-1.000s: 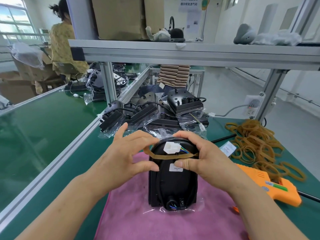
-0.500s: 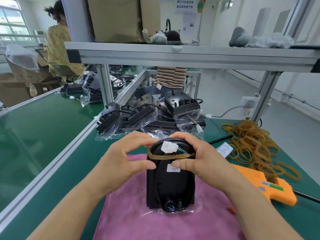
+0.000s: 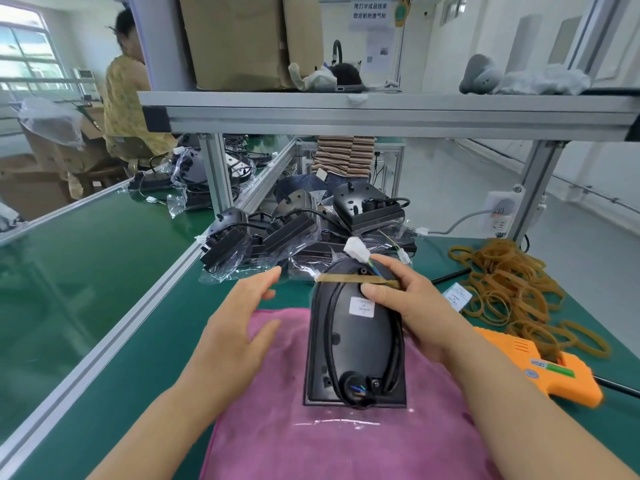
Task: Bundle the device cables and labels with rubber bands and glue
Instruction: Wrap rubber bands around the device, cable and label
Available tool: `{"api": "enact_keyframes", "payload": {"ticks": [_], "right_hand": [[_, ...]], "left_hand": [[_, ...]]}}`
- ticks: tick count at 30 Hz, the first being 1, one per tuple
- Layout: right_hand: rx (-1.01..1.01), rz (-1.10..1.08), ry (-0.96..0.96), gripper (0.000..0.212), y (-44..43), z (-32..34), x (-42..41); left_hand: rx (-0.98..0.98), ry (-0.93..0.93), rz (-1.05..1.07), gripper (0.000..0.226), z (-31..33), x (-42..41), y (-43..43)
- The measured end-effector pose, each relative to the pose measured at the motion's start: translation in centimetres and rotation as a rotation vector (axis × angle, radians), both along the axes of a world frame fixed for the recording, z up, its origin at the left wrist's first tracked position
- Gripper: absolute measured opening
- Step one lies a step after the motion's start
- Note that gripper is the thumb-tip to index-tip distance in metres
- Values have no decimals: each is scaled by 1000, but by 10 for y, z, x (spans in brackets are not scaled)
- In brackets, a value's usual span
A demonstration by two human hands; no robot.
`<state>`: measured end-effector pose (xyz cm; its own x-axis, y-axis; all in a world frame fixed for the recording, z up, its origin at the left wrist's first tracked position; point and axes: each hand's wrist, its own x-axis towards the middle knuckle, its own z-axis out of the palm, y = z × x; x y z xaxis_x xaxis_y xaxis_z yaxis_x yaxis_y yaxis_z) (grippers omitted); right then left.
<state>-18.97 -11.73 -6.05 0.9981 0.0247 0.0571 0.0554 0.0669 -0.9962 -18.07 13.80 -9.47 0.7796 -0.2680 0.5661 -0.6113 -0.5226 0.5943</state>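
Gripping device [image 3: 353, 344] top, right hand [image 3: 414, 308] curled, left hand [image 3: 239, 327] open, apparently not touching

Black device [image 3: 353, 344]: oval back on a square plate, lengthwise on pink cloth [image 3: 277, 427], plate end nearest. Black cable [image 3: 329, 327] looped round the back. White connector [image 3: 356, 249] sticks up past the far end. Tan rubber band [image 3: 349, 279] stretched across the far end, with a white label [image 3: 362, 307] stuck just below. Spare rubber bands [image 3: 509, 289] heaped on the table [image 3: 104, 271] to the right, orange glue gun [image 3: 547, 368] beside them.
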Motion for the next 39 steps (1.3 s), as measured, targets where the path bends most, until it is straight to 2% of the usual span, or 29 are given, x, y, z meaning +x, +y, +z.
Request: {"api": "enact_keyframes", "payload": {"ticks": [2, 4, 8, 10, 12, 14, 16, 18, 21, 23, 26, 28, 33, 36, 39], "right_hand": [[85, 43, 84, 31, 0, 2, 3], [110, 93, 138, 28, 2, 4, 5], [98, 102, 188, 27, 7, 10, 5], [77, 103, 217, 25, 9, 14, 3], [69, 144, 303, 25, 11, 18, 1], [-93, 152, 370, 30, 9, 22, -1], [-230, 76, 313, 25, 3, 21, -4], [-228, 83, 243, 30, -3, 15, -7], [-331, 102, 259, 33, -3, 6, -13], [-389, 61, 259, 33, 0, -1, -11], [-356, -6, 307, 31, -7, -15, -3], [-397, -51, 296, 24, -14, -22, 0], [-490, -204, 252, 8, -33, -24, 9], [-548, -266, 226, 9, -44, -21, 15], [-688, -406, 133, 14, -64, -16, 22]], "left_hand": [[110, -38, -15, 101, -4, -3, -2], [192, -154, -42, 110, -3, -4, -8], [268, -400, -160, 84, 7, -14, -23], [238, -424, -208, 59, 15, -17, -28], [196, -396, -198, 47, 27, -21, -34], [115, -296, -227, 40, 37, -28, -39], [-36, -24, -274, 24, 43, -38, -43], [-157, 287, -177, 28, 39, -41, -42], [-100, 490, -30, 42, 28, -32, -36], [-76, 605, -26, 46, 25, -28, -36], [-77, 786, -30, 45, 19, -24, -37], [-40, 898, -2, 49, 15, -19, -36], [39, 1039, 27, 49, 3, -10, -36], [118, 977, 52, 43, 0, -10, -41], [331, 844, 97, 58, -1, -8, -39]]}}
